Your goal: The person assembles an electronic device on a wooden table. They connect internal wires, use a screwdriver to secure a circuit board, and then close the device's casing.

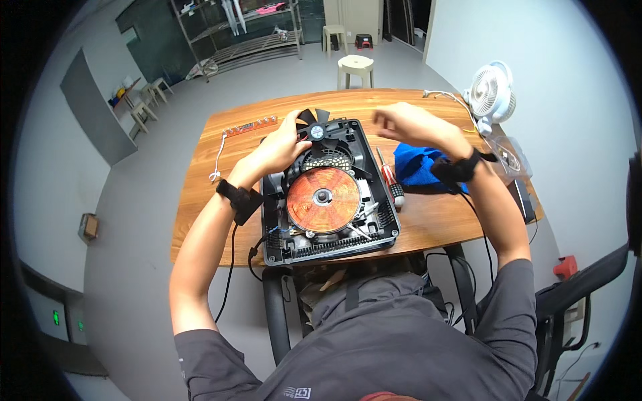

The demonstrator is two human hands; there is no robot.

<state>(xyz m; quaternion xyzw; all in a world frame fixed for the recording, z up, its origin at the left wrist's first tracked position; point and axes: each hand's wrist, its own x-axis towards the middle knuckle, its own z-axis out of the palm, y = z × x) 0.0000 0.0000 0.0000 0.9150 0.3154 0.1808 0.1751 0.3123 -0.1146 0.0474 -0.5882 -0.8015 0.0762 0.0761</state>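
A black cooling fan [318, 132] with broad blades stands tilted at the far end of an open black appliance housing [269, 248]. My left hand [286, 143] grips the fan by its left side, thumb near the hub. Inside the housing lies a round copper coil [324, 200], with a perforated grille [328, 158] behind it and white wires at its right. My right hand [411, 124] is raised over the table, right of the fan and apart from it. Its fingers curl inward, but the tips are blurred, so whether they hold anything is unclear.
Right of the housing lie a red-and-black screwdriver [391, 179] and a blue cloth [413, 167]. A small circuit board [251, 126] with a white cable is at the far left. A white desk fan [490, 93] and a clear plastic tray [511, 157] occupy the right side.
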